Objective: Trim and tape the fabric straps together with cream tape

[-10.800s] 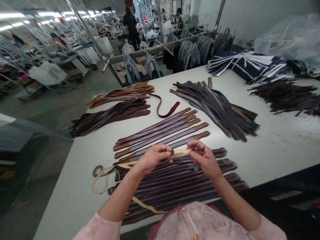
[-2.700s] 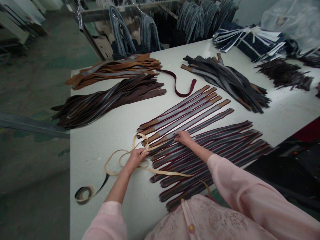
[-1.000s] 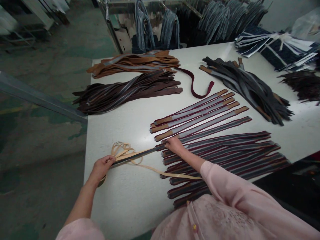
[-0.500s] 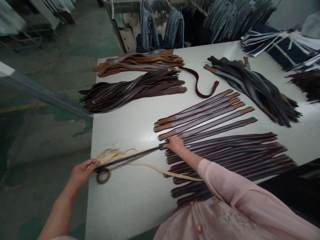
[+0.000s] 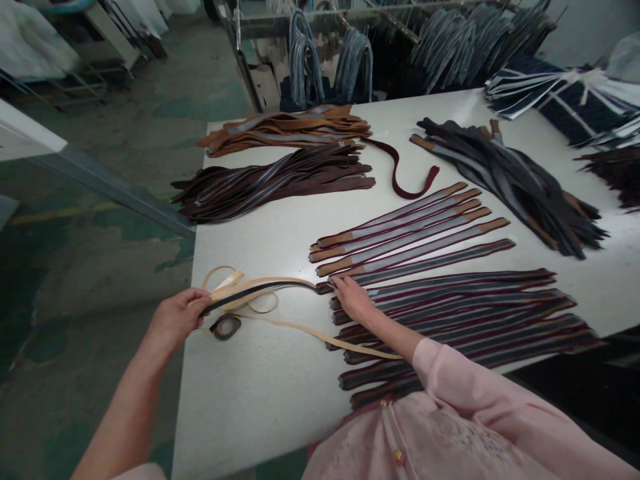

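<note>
My left hand (image 5: 176, 319) is closed on a dark tape with tan backing (image 5: 260, 289) near the table's left edge, just above the small tape roll (image 5: 225, 327). The tape arches from that hand to my right hand (image 5: 353, 298), which presses its other end down on the left tip of a maroon-edged grey strap (image 5: 415, 264). Loose tan backing (image 5: 320, 333) trails in loops over the white table (image 5: 260, 400) toward my body. Several more maroon and grey straps (image 5: 465, 320) lie in a fan under my right forearm.
Brown straps (image 5: 285, 127) and dark brown straps (image 5: 270, 181) are heaped at the far left. A maroon strip (image 5: 400, 175) curls mid-table. A pile of black and grey straps (image 5: 510, 175) lies far right. Striped bundles (image 5: 560, 93) and hanging grey loops (image 5: 350, 60) sit behind.
My left hand has lifted a little and moved rightward with the tape, which now arches instead of being stretched straight. My right hand has stayed on the strap end.
</note>
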{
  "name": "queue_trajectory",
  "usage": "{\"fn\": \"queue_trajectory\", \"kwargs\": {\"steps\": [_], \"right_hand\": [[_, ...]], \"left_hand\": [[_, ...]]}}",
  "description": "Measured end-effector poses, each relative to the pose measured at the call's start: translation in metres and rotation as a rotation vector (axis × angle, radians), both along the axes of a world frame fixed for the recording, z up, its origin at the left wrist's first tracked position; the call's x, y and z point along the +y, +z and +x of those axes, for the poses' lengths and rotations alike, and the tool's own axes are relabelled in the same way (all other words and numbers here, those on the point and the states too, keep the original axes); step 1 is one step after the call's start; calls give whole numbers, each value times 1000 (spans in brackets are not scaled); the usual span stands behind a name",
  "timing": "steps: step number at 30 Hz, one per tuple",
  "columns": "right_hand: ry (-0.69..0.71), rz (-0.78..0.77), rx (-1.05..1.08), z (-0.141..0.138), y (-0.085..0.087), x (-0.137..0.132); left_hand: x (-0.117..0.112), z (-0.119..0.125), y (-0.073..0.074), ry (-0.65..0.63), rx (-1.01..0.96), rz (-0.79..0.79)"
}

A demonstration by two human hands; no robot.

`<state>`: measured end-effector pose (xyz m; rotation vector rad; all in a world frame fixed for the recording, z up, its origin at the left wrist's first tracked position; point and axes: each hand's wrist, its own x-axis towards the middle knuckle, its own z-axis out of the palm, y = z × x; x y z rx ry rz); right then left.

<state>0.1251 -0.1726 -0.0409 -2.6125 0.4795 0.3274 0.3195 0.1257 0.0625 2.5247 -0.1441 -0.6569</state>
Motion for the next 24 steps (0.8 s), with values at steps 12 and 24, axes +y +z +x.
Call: {"fn": "queue_trajectory", "kwargs": {"steps": [12,24], "right_hand": [[120,-52,45,12,-2,-10],[379,-83,96,45,13,-30]], "left_hand": [[-124,-92,-58,-689,-531,68],[-144,-74,-115,-817,-396,110]]}}
